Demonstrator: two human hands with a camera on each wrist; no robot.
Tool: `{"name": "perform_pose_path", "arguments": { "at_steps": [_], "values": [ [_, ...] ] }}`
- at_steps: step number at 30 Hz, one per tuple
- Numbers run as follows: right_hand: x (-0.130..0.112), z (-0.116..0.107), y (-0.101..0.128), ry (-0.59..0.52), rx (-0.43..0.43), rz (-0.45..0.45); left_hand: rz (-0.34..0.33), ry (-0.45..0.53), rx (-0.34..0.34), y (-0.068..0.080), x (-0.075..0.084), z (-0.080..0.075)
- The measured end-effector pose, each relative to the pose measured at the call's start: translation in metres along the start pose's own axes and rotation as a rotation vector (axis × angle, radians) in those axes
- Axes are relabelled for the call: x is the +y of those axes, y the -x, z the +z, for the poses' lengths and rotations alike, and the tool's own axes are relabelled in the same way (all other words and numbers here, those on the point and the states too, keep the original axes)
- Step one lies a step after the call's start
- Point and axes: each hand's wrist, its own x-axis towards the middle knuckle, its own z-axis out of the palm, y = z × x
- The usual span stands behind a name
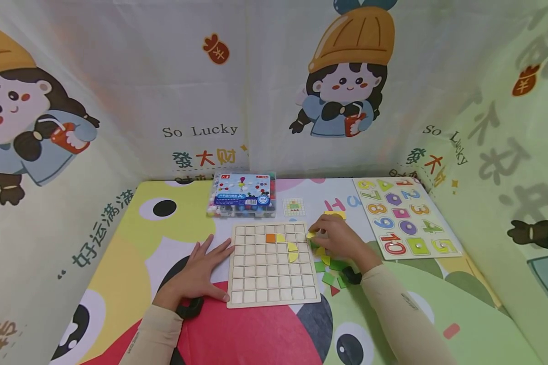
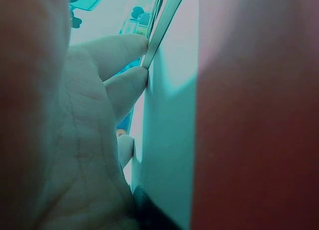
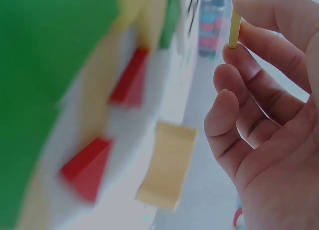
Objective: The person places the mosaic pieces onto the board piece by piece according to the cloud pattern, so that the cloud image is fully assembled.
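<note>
A square wooden grid board point(image 1: 260, 279) lies on the patterned tabletop. Set in its upper right cells are an orange square point(image 1: 271, 238) and several yellow pieces point(image 1: 293, 257). My left hand point(image 1: 201, 274) is spread flat at the board's left side, its fingertips point(image 2: 137, 43) right at the board's edge. Over the board's right edge, my right hand point(image 1: 338, 238) pinches a small yellow piece point(image 3: 235, 28) between thumb and fingertips. Beneath and beside that hand lie loose yellow and green pieces, among them a green square point(image 1: 328, 278) and a red triangle point(image 1: 335, 290).
Behind the board stands a clear plastic box point(image 1: 242, 195) of coloured parts with a blue label. A small pattern card point(image 1: 294, 207) lies right of it. At the far right is a number and shape puzzle board point(image 1: 395, 225). A printed curtain point(image 1: 265, 91) closes off the back.
</note>
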Motion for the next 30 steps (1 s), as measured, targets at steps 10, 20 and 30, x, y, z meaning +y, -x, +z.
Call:
{"name": "perform_pose_path", "arguments": {
  "at_steps": [10,20,30],
  "values": [
    [-0.041,0.002,-0.038,0.070,-0.133,-0.107,-0.010,0.006,-0.007,0.000,0.001,0.000],
    [-0.067,0.021,-0.065,0.127,-0.229,-0.185,-0.004,0.004,-0.006,0.000,0.000,0.001],
    [-0.075,0.037,-0.079,0.116,-0.234,-0.218,-0.013,-0.006,-0.011,0.001,-0.001,0.000]
  ]
}}
